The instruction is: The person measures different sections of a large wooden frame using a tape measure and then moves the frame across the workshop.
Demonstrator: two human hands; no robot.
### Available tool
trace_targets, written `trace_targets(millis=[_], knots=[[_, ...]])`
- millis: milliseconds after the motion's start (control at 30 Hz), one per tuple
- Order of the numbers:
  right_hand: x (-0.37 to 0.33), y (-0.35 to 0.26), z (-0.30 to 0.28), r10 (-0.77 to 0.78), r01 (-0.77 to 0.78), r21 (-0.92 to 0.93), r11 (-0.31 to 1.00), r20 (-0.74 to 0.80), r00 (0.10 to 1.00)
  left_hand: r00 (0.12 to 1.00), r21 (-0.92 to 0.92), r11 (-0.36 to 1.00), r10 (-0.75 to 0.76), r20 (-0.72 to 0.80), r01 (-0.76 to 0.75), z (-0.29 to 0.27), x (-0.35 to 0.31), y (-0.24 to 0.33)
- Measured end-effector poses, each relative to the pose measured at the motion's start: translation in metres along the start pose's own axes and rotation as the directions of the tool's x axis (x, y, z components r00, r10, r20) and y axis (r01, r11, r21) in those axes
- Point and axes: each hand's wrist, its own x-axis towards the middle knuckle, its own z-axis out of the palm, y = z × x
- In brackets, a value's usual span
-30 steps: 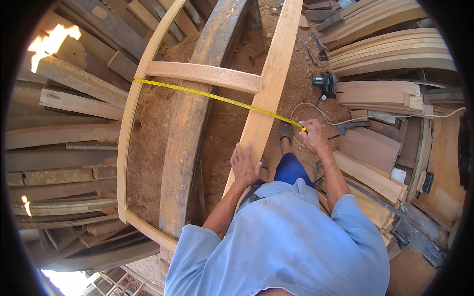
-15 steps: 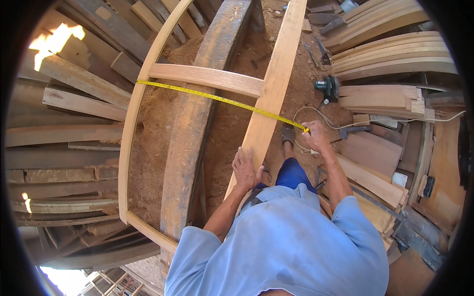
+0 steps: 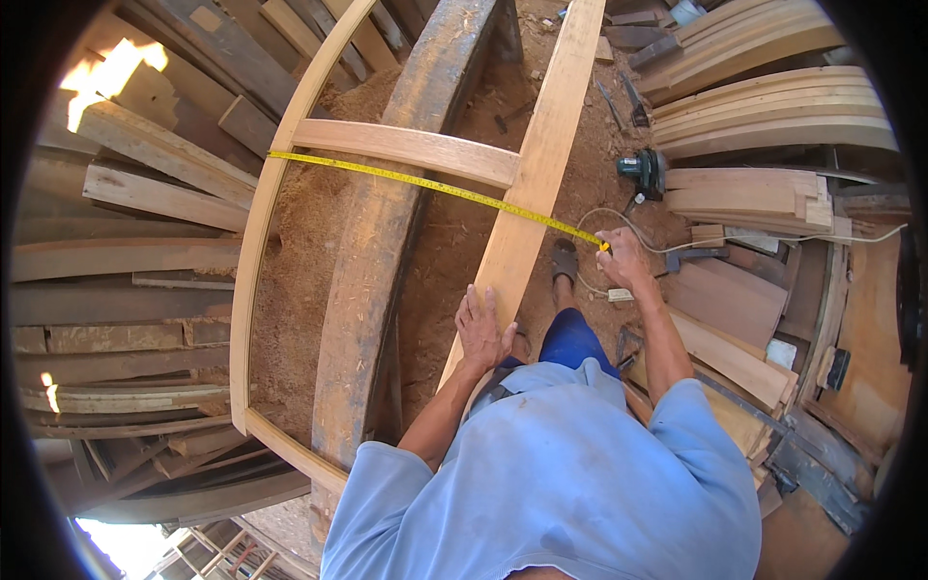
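A yellow tape measure (image 3: 416,180) is stretched across a light wooden frame (image 3: 259,246), running from the frame's far left rail over its near right rail. My right hand (image 3: 626,259) is closed around the case end, just beyond the near rail; the case is mostly hidden by the fingers. Close beside the tape runs a wooden crosspiece (image 3: 406,152) that joins the two rails. My left hand (image 3: 485,329) lies on the near rail (image 3: 527,208) with its fingers stretched out and holds nothing.
Under the frame stands a long, worn timber beam (image 3: 362,261). Sawdust covers the floor (image 3: 454,242). Stacked curved boards (image 3: 773,111) and a dark green power tool (image 3: 642,174) with a pale cord (image 3: 754,236) are at the right. More planks (image 3: 126,261) fill the left side.
My right hand, with the tape's case end, has shifted slightly up and to the right. The tape's far end stays at the left rail. My left hand has barely moved.
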Motion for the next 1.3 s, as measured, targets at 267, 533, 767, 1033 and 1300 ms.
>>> trace_targets(millis=[267,533,767,1033,1300], knots=[[0.001,-0.003,0.0,0.01,-0.01,-0.021,1.0,0.012,1.0,1.0,0.01,1.0,-0.013,0.022,0.013,0.004,-0.001,-0.003],[0.004,0.0,-0.001,0.022,-0.026,0.023,0.999,0.128,0.992,1.0,0.0,1.0,-0.001,0.014,0.001,0.0,0.0,0.001],[-0.032,0.017,0.017,-0.011,-0.054,0.298,0.953,0.213,0.977,0.999,0.058,0.998,0.005,0.037,-0.007,-0.006,0.011,0.012],[-0.114,0.051,0.046,0.187,-0.232,0.418,0.878,0.145,0.972,0.991,-0.015,0.993,0.116,-0.061,-0.117,0.007,0.092,0.023],[-0.172,0.081,0.085,0.492,-0.567,0.611,0.552,0.31,0.813,0.997,-0.038,0.997,0.071,0.024,-0.07,0.011,0.121,0.017]])
